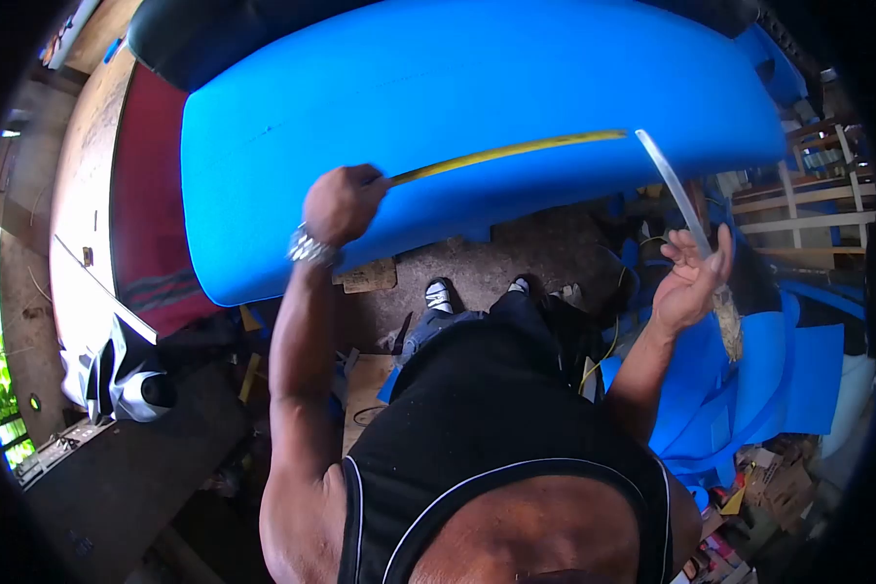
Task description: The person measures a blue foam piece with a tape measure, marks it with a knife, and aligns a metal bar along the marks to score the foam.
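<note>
My left hand (346, 204), with a silver watch on its wrist, is closed around the near end of a long yellow strip (506, 154). The strip reaches rightward over a large blue sheet-like surface (457, 78). In my right hand (689, 282) is a long, pale, blade-like tool (674, 190), held between thumb and fingers. Its tip points up and left, close to the far end of the strip, and its rough, wrapped-looking handle (727, 326) sticks out below the hand.
A dark red surface (151, 185) and a pale board (88, 175) lie at the left. Blue sheet pieces (813, 375) are piled at the lower right, near a slatted wooden rack (798, 209). A yellow cord (608, 350) runs near my feet.
</note>
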`<state>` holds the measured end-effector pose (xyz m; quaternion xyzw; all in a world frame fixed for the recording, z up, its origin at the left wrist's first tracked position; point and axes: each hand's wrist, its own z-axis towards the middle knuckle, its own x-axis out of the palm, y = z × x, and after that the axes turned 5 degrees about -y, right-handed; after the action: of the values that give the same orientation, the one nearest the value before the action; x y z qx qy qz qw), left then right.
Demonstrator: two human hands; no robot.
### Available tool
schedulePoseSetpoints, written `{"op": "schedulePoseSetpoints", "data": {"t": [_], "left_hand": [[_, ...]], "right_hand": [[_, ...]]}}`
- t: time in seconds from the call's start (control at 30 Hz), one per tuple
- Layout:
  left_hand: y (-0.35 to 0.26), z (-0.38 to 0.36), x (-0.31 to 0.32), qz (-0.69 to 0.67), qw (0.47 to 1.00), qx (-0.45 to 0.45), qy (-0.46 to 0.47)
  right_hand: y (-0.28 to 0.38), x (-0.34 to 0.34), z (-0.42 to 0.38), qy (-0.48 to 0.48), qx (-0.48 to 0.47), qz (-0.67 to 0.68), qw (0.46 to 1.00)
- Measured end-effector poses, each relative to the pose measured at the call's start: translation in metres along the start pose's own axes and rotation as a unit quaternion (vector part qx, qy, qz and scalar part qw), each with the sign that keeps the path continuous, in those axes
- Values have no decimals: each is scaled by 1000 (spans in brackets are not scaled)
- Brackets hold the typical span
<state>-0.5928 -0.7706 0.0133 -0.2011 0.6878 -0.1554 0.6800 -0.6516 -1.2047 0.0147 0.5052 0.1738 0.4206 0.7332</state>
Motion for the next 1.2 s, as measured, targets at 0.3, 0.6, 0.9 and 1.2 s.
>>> {"op": "schedulePoseSetpoints", "data": {"t": [0.3,0.6,0.9,1.2], "left_hand": [[-38,30,67,77,997,-12,-21],[-55,19,112,133,987,-16,-92],[-54,-3,82,187,969,-25,-161],[-51,10,96,210,960,-8,-184]], "right_hand": [[-26,-53,-2,144,-186,-124,964],[-43,-88,32,390,-86,-162,902],[-48,-74,47,304,60,-173,935],[-67,-56,97,301,-5,-549,780]]}}
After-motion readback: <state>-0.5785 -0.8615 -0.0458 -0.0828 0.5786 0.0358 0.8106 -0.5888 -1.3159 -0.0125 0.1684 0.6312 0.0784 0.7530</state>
